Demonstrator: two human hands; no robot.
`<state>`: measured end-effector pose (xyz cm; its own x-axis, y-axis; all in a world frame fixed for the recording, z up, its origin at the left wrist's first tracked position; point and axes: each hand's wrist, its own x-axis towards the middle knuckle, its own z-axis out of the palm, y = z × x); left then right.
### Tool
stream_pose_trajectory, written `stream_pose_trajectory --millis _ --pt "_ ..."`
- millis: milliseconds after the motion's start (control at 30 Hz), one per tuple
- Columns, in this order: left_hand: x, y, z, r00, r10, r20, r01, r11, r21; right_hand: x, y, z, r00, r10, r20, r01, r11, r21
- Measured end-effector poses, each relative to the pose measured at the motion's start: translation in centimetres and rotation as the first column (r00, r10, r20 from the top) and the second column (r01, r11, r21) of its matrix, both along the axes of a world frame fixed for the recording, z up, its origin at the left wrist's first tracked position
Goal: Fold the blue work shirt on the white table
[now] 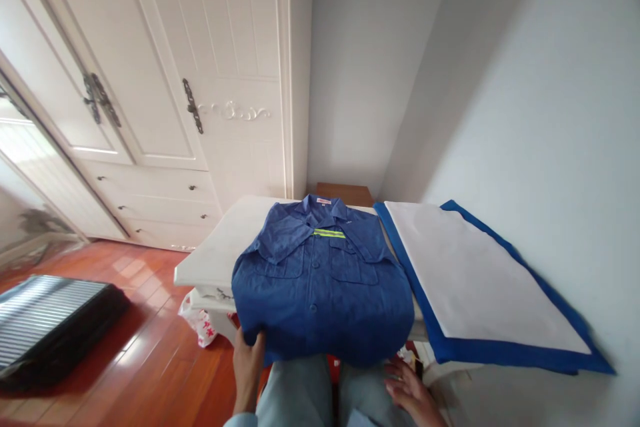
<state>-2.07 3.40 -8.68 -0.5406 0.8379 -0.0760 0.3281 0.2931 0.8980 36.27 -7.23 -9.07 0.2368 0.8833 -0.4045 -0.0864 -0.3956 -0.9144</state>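
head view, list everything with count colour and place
shirt: 1, blue, on table
table: 1, white, under shirt
cloth: 1+, blue, right of shirt
sheet: 1, white, on cloth
wardrobe: 1, white, back left
wooden piece: 1, brown, behind table
bag: 1, white, red, by table's left end
ribbed object: 1, black, silver, floor left
floor: 1, reddish, left
walls: 2, grey, centre, right
clutter: unclear, mixed, by shirt's lower right
trouser legs: 2, grey, bottom
left grip: 1, bare, at shirt's lower left
right grip: 1, bare, by right leg

Left hand points forward; right hand, fingers parted, angles inward.
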Motion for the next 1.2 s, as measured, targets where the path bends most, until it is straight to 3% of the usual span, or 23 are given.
stream_pose_trajectory --millis 67,167,300,400,533,600,667,733,833,1000,1133,1200 --pt "-0.2 0.1 0.0 1.0 0.012 -0.02 -0.013 0.998 -0.055 -0.4 0.7 -2.6 0.992 -0.127 0.017 0.125 0.988 0.091" --pt "-0.6 -0.5 0.5 0.999 -0.011 -0.038 0.01 1.0 -0.023 -0.8 2.5 -3.7 0.987 -0.145 0.069 0.132 0.978 0.164" --pt "-1.4 -2.7 1.4 1.0 -0.014 0.015 0.013 0.997 0.079 -0.7 4.4 -2.5 0.948 -0.078 0.309 0.037 0.99 0.137" --pt "-1.7 -4.6 2.2 0.992 -0.004 0.127 -0.007 0.996 0.092 -0.1 4.4 -0.7 0.922 -0.064 0.382 0.02 0.993 0.117" --pt "-2.0 -6.4 3.9 0.986 0.06 0.155 -0.078 0.991 0.111 0.9 2.2 2.2 0.974 -0.081 0.211 0.061 0.993 0.097" --pt "-2.4 -6.6 4.6 0.985 0.1 0.144 -0.108 0.993 0.046 1.3 1.0 3.3 0.986 -0.123 0.117 0.113 0.99 0.083" --pt "-2.9 -6.5 4.8 0.979 0.066 0.195 -0.055 0.997 -0.061 1.5 -0.1 3.7 0.986 -0.158 0.06 0.154 0.986 0.062" --pt "-3.2 -6.3 4.5 0.944 0.011 0.328 0.051 0.983 -0.178 1.5 -1.0 3.4 0.988 -0.154 -0.019 0.155 0.987 0.045" --pt "-3.4 -6.3 3.7 0.873 -0.041 0.486 0.171 0.959 -0.227 1.3 -2.2 2.0 0.991 -0.054 -0.125 0.059 0.998 0.037" --pt "-3.4 -6.8 3.0 0.877 -0.009 0.481 0.168 0.943 -0.288 1.0 -3.4 -0.4 0.991 -0.007 -0.133 0.016 0.997 0.073" --pt "-3.3 -7.0 2.7 0.807 0.031 0.589 0.198 0.926 -0.321 1.4 -3.9 -1.0 0.992 0.008 -0.125 0.0 0.998 0.063" --pt "-3.0 -7.1 2.5 0.825 -0.001 0.565 0.213 0.927 -0.308 1.8 -4.1 -1.0 0.991 0.039 -0.13 -0.033 0.998 0.048"
